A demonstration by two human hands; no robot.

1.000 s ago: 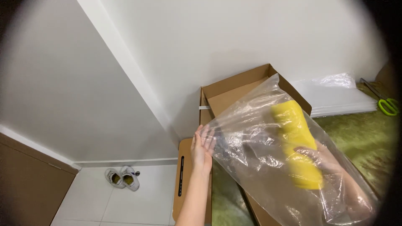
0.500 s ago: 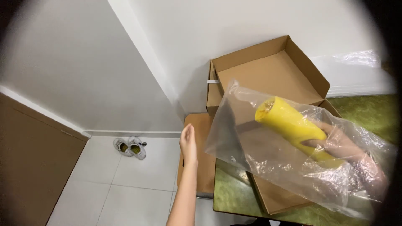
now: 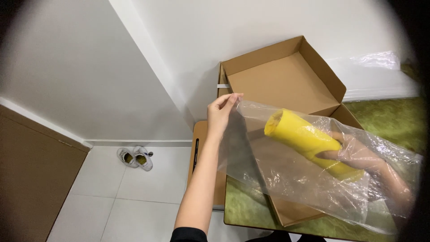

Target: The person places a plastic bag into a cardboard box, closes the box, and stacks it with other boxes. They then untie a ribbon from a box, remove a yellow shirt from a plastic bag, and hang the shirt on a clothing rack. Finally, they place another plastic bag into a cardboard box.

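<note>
Yellow roll (image 3: 309, 141) inside clear bag (image 3: 291, 179)

White walls (image 3: 89, 67) meet a pale tiled floor (image 3: 116, 197), where a pair of sneakers (image 3: 135, 157) sits by the baseboard.

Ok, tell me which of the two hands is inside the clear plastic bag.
The right hand, gripping the yellow roll inside the bag; the left hand only pinches its outer edge.
</note>
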